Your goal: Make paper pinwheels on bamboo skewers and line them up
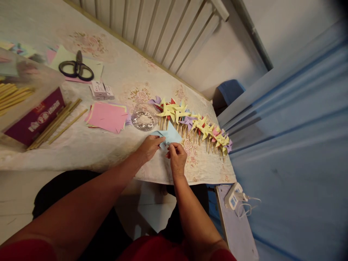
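A light blue paper pinwheel (173,133), partly folded, is held above the table's near edge. My left hand (151,145) pinches its left side between thumb and fingers. My right hand (177,155) is closed at its lower edge, fingertips pressed together on the paper; whether a pin is between them I cannot make out. Just beyond my left hand sits a clear round container (144,117) with small shiny metal pieces inside. Behind and to the right, several finished paper pinwheels (187,121) on thin sticks lie in an overlapping row, yellow, purple, red and pink.
Slit pink paper squares (108,116) lie left of the container, with small boxes (101,90) and black-handled scissors (76,69) farther back. Loose sticks (58,123) rest beside a plastic bin (32,72) at left. A power strip (234,195) sits on a stool at right.
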`<state>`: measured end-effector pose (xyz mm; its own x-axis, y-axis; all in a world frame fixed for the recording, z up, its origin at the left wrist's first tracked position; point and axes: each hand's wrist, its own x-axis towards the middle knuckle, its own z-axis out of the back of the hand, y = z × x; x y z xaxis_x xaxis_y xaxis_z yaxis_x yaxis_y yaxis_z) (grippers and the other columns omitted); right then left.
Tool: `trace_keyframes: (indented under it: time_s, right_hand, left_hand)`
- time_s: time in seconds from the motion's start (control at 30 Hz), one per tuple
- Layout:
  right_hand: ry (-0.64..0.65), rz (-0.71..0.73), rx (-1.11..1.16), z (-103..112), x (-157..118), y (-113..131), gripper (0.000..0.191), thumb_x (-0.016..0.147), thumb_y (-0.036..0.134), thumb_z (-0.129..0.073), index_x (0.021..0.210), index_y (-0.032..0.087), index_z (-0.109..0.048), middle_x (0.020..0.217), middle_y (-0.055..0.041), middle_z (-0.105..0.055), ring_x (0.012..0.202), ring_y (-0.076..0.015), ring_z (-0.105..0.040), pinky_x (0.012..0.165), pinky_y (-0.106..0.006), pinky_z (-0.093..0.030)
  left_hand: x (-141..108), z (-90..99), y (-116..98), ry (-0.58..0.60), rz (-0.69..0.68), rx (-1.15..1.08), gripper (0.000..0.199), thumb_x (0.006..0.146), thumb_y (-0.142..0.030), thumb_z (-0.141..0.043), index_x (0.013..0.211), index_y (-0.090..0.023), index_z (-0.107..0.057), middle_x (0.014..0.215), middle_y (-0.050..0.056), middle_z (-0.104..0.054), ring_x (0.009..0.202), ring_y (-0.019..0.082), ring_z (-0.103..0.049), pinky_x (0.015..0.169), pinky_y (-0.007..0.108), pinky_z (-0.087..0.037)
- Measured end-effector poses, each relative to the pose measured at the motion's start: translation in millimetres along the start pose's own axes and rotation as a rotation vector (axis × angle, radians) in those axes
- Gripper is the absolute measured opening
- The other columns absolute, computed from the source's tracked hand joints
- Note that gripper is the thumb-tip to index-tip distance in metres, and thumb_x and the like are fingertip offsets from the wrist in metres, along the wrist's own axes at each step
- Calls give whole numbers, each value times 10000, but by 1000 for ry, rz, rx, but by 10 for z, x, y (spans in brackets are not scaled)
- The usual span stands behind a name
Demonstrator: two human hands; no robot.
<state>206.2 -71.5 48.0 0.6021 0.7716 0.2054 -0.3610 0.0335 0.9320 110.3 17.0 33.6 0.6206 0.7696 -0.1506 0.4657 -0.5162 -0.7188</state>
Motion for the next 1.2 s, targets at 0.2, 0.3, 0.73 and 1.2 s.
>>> trace_keyframes:
  time_s: [0.2,0.3,0.73,1.2]
  right_hand:
    - [-26,-115,-8,-59,42,126,205,792,387,-634,709,199,-632,539,71,-538,426,-106,-493,462,-235,-382]
    - [-46,-117,-21,-76,65,122,210,783,390,-640,689,202,-627,534,74,-532,427,-104,-483,461,-234,-373]
    - [-89,-166,-44,-133,112,154,213,764,387,-643,671,195,-644,533,69,-546,435,-99,-458,457,-235,-353]
    - [-129,-166,-39,-170,128,133,231,760,387,-663,648,193,-606,541,65,-554,445,-101,-480,482,-237,-375]
  left_hand:
    - [25,20,37,-15,-21,34,161,625,-273,-742,661,-163,-630,608,-19,-582,568,107,-500,549,229,-379]
    - [31,12,41,-25,-36,54,163,646,-275,-732,632,-164,-614,599,-18,-576,556,104,-495,550,232,-379]
    - [31,7,38,-24,-48,134,233,616,-347,-743,593,-168,-595,579,-24,-552,604,116,-501,589,239,-384]
    - [28,6,49,-10,-54,151,273,612,-380,-758,587,-157,-602,566,-15,-568,581,126,-520,592,260,-428]
